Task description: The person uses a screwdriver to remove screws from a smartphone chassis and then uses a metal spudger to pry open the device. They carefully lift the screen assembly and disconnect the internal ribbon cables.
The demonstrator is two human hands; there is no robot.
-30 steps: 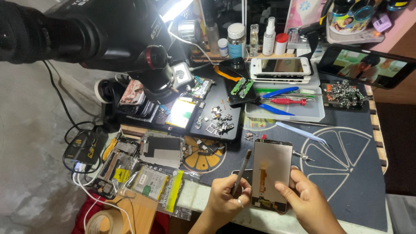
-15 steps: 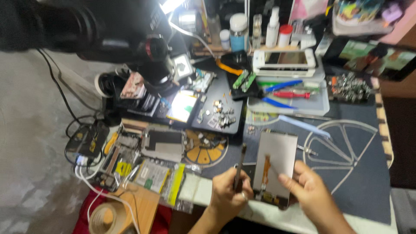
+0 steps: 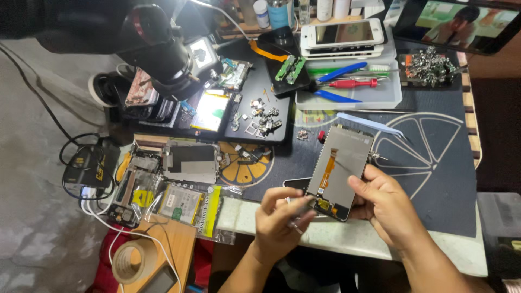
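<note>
1. A cluttered worktop (image 3: 347,241) fills the view, its near edge pale, with a dark mat (image 3: 434,179) bearing a white citrus-slice drawing over its right part.
2. A black microscope (image 3: 157,46) looms over the far left corner.
3. A white tray (image 3: 347,97) near the far edge holds blue and red tools, with white phones (image 3: 342,37) stacked behind it.
4. A phone screen panel (image 3: 339,171), grey-backed with an orange ribbon cable down its middle, is held tilted above the near edge.
5. The right hand (image 3: 388,209) grips the panel's right side, fingers curled round it.
6. The left hand (image 3: 279,217) is closed around a thin tool (image 3: 296,214) at the panel's lower left corner.
</note>
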